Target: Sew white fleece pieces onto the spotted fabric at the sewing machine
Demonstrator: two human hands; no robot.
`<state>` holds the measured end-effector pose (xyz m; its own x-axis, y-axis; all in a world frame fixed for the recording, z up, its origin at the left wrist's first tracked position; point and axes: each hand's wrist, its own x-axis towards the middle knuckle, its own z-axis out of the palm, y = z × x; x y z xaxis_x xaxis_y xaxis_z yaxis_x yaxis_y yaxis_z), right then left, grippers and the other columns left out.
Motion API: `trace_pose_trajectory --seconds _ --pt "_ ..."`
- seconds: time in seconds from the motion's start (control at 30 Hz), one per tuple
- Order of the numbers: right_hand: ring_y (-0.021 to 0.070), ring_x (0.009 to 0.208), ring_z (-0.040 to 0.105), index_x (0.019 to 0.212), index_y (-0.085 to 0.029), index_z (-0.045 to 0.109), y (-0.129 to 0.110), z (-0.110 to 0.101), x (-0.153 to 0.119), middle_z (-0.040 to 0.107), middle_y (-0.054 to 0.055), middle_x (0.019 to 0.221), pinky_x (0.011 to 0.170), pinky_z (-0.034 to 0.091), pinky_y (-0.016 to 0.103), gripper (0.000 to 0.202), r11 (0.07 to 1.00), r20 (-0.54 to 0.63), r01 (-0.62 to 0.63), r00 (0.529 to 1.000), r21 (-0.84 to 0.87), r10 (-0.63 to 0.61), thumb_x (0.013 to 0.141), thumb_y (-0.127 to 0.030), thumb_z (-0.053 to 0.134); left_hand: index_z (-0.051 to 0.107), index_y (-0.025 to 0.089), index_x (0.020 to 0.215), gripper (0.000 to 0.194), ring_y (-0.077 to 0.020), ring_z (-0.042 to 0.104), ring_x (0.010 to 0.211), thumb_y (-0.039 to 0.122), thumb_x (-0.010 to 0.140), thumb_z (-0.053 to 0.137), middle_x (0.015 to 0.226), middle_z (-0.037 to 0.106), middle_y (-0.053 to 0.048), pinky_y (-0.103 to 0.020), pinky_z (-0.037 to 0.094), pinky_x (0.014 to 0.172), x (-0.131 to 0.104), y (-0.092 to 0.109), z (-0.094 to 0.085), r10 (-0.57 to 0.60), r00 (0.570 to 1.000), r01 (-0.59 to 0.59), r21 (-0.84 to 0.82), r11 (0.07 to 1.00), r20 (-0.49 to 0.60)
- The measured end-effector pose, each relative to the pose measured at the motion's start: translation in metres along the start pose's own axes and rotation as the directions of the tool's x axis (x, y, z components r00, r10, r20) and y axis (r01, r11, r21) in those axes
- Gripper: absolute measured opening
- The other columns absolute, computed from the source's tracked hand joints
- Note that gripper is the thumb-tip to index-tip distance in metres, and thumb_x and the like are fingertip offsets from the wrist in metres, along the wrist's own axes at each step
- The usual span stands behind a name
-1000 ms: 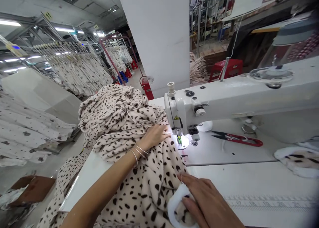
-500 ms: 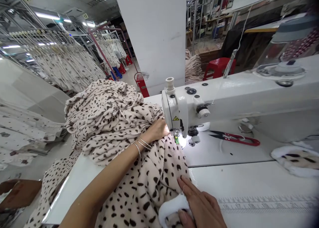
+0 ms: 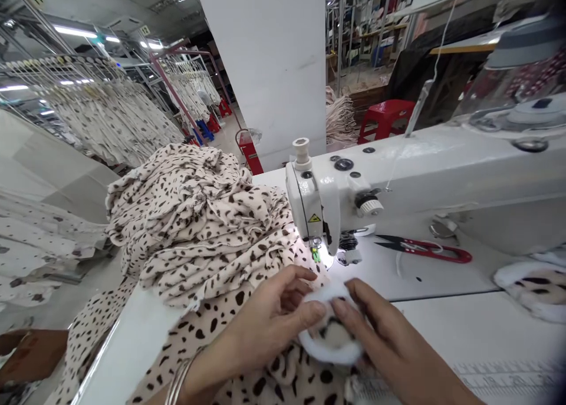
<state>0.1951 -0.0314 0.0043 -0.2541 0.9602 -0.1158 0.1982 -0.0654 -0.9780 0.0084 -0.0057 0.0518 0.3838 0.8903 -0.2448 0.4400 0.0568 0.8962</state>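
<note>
A small spotted fabric piece with a fluffy white border (image 3: 333,353) is held between my two hands, in front of the sewing machine (image 3: 316,204). My left hand (image 3: 283,316), with bangles at the wrist, has its thumb on the piece's left edge and its fingers curled. From the right, my right hand (image 3: 380,328) pinches the upper edge; the piece is slightly blurred. Beneath and to the left spreads a large heap of cream fleece with dark spots (image 3: 212,210), one edge of it lying near the presser foot (image 3: 315,254).
Red-handled thread snips (image 3: 424,247) lie on the machine bed. Another white-edged spotted piece (image 3: 530,284) rests at the right. A printed ruler scale (image 3: 499,381) runs along the table front. Behind stand a white pillar (image 3: 269,69), a red stool (image 3: 384,119) and racks of hanging garments (image 3: 110,110).
My left hand has left the fleece beside the needle and come back to the white-edged piece. My right hand has lifted that piece and moved it up towards the machine.
</note>
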Motion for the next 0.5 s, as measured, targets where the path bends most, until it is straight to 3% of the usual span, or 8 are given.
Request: trace_pose_trajectory --seconds 0.1,0.17,0.2,0.27,0.3,0.33,0.43,0.5 --pt "0.0117 0.050 0.060 0.099 -0.021 0.055 0.007 -0.016 0.030 0.065 -0.001 0.073 0.042 0.040 0.021 0.035 0.984 0.140 0.073 0.989 -0.159 -0.051 0.098 -0.052 0.039 0.060 0.019 0.107 0.024 -0.0180 0.062 0.082 0.035 0.091 0.057 0.094 0.066 -0.004 -0.025 0.048 0.067 0.014 -0.010 0.003 -0.029 0.999 0.030 0.032 0.999 -0.036" --pt "0.0117 0.046 0.057 0.096 -0.019 0.059 0.016 -0.025 0.041 0.062 -0.002 0.062 0.042 0.037 0.022 0.030 0.827 0.097 0.325 0.943 -0.459 -0.317 0.098 -0.044 0.044 0.065 0.018 0.097 0.017 -0.0177 0.061 0.076 0.030 0.089 0.056 0.087 0.065 -0.003 -0.024 0.044 0.063 0.026 -0.014 -0.002 -0.055 0.992 0.082 0.246 0.966 -0.114" --pt "0.0119 0.047 0.057 0.092 -0.018 0.061 0.021 -0.028 0.043 0.061 -0.002 0.060 0.044 0.036 0.022 0.025 0.671 0.090 0.450 0.862 -0.589 -0.499 0.098 -0.038 0.048 0.067 0.018 0.092 0.016 -0.0175 0.059 0.073 0.029 0.088 0.056 0.082 0.065 -0.002 -0.024 0.041 0.060 0.030 -0.015 -0.005 -0.073 0.989 0.114 0.341 0.933 -0.128" --pt "0.0115 0.052 0.057 0.087 -0.017 0.063 0.031 -0.030 0.041 0.061 0.000 0.065 0.048 0.036 0.023 0.016 0.352 0.172 0.627 0.620 -0.695 -0.765 0.096 -0.024 0.051 0.068 0.018 0.084 0.015 -0.0177 0.058 0.071 0.027 0.086 0.056 0.079 0.064 -0.001 -0.025 0.039 0.060 0.034 -0.016 -0.011 -0.100 0.987 0.148 0.456 0.878 -0.127" --pt "0.0111 0.054 0.056 0.087 -0.017 0.063 0.035 -0.030 0.037 0.061 0.000 0.067 0.049 0.037 0.023 0.016 0.250 0.252 0.692 0.537 -0.677 -0.805 0.096 -0.018 0.049 0.068 0.019 0.081 0.014 -0.0184 0.059 0.074 0.026 0.085 0.057 0.081 0.065 -0.001 -0.025 0.039 0.062 0.034 -0.017 -0.013 -0.096 0.986 0.149 0.481 0.864 -0.133" --pt "0.0111 0.055 0.055 0.087 -0.017 0.062 0.038 -0.028 0.033 0.060 0.000 0.068 0.051 0.037 0.024 0.018 0.189 0.340 0.748 0.492 -0.636 -0.801 0.095 -0.013 0.046 0.068 0.019 0.080 0.013 -0.0191 0.059 0.078 0.026 0.084 0.058 0.083 0.066 -0.001 -0.026 0.040 0.065 0.033 -0.017 -0.014 -0.089 0.986 0.149 0.491 0.858 -0.144" --pt "0.0128 0.057 0.052 0.083 -0.018 0.060 0.042 -0.022 0.024 0.058 0.000 0.069 0.050 0.036 0.027 0.027 0.179 0.520 0.827 0.486 -0.532 -0.703 0.096 -0.009 0.038 0.069 0.020 0.084 0.013 -0.0204 0.060 0.086 0.027 0.083 0.059 0.091 0.067 -0.001 -0.026 0.042 0.071 0.032 -0.017 -0.012 -0.082 0.982 0.154 0.465 0.872 -0.171" --pt "0.0136 0.060 0.053 0.080 -0.019 0.058 0.044 -0.019 0.022 0.058 0.001 0.072 0.050 0.035 0.028 0.031 0.219 0.539 0.834 0.504 -0.506 -0.674 0.099 -0.013 0.033 0.070 0.020 0.088 0.015 -0.0203 0.060 0.086 0.029 0.085 0.058 0.093 0.067 -0.001 -0.026 0.044 0.073 0.032 -0.017 -0.009 -0.112 0.984 0.160 0.420 0.894 -0.136"
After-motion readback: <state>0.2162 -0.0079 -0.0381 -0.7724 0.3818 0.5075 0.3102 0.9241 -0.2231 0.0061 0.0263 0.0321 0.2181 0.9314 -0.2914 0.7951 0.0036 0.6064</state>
